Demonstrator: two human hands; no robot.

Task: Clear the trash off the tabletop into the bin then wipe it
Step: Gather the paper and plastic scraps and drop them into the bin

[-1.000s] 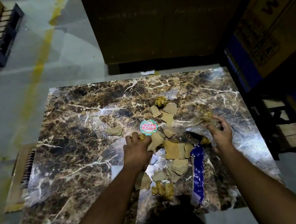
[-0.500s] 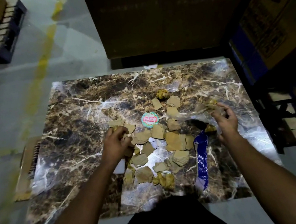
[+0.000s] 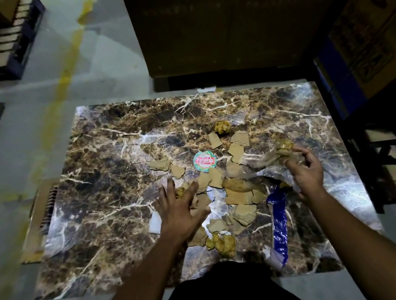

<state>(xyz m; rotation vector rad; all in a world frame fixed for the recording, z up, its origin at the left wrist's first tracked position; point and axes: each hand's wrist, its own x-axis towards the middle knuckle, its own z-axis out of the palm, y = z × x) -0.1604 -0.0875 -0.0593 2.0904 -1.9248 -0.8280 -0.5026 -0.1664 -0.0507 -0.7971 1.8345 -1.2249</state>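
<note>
L hand [image 3: 179, 210] flat, fingers spread over cardboard scraps [image 3: 239, 195] on table [image 3: 107, 168]; R hand [image 3: 304, 175] pinches clear plastic bag [image 3: 269, 162].

Glossy marble-look tabletop [image 3: 111, 193] under matt scraps.
Torn cardboard [image 3: 240, 196] looked dull and rough; the clear plastic film [image 3: 268, 165] and blue wrapper [image 3: 280, 225] shone.
</note>
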